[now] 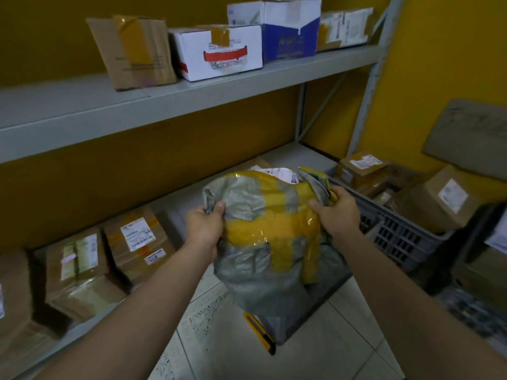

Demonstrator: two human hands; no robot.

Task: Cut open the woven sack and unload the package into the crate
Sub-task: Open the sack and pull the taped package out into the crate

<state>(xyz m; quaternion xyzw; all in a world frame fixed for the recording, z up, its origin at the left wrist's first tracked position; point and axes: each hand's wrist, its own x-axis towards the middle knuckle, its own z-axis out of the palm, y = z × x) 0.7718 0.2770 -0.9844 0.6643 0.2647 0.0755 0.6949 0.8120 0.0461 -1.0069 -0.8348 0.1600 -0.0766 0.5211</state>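
Left hand (204, 229): all but the thumb is hidden behind a fold of the sack (260, 229). Right hand (338, 215): fingertips buried in bunched fabric. Sack contents not visible; cannot tell whether it is cut open. Yellow knife (263, 335) on the floor (233, 352): upper end covered by the sack's lower corner. Crate (406, 237): near left part hidden behind the sack and the right forearm. Parcel (282, 172) behind the sack top: only a white label strip shows. Box labels (137, 233): print too small and blurred to read. Box (13, 297) at far left cut off by the edge.

Grey woven sack (247, 264), matt and coarse; glossy yellow tape (277, 223). Dark plastic crate (400, 237). Matt cardboard boxes (137, 239). Painted metal shelf (109, 111).
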